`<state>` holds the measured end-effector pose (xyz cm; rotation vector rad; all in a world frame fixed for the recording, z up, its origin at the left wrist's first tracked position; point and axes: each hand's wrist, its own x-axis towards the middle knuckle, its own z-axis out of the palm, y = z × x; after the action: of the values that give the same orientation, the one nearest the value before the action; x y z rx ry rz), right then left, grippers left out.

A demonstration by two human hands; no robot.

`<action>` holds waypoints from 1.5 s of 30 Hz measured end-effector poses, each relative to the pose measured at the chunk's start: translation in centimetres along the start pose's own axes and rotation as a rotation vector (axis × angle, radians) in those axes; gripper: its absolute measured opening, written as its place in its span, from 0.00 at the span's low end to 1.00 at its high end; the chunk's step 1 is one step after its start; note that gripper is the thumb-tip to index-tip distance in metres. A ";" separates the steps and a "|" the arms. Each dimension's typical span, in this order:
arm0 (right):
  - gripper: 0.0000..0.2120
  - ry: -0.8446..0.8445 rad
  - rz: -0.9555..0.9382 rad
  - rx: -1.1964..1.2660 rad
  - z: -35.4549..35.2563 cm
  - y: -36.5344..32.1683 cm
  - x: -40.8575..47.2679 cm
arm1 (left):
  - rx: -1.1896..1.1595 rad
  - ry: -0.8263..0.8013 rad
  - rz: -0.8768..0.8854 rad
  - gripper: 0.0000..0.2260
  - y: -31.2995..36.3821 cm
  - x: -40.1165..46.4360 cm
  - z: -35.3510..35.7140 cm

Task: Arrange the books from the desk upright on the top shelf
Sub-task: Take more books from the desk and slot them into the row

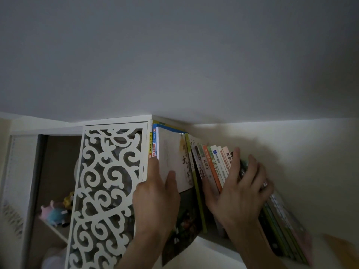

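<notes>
A row of books stands on the top shelf, seen from below. At the left end a tall pale-covered book leans out beside blue and yellow spines. My left hand presses flat against its cover with straight fingers. To the right stand several thin paperbacks with orange, white and green spines, tilted rightward. My right hand lies spread over these spines, its fingers reaching onto a dark book. More books lean beyond it toward the wall.
A white carved fretwork panel forms the shelf's left side. Behind it, a lower compartment holds small plush toys. The white wall runs along the right, and the ceiling fills the upper view.
</notes>
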<state>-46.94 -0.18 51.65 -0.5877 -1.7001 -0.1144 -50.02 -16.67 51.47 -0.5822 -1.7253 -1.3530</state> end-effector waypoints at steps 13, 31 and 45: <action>0.68 -0.093 0.069 -0.044 -0.2 0.2 0.8 | -0.058 0.188 0.204 0.11 1.0 -1.9 -5.3; 0.62 0.077 0.167 0.062 -2.1 3.9 2.2 | 0.178 -0.115 0.147 0.23 1.5 1.1 10.2; 0.62 -0.084 0.071 -0.007 -1.1 0.5 0.0 | 0.033 -0.159 0.599 0.28 -4.7 -2.4 8.5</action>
<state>-45.68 -0.18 51.74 -0.6654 -1.7588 -0.0452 -55.26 -9.75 46.39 -1.1069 -1.5148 -0.8683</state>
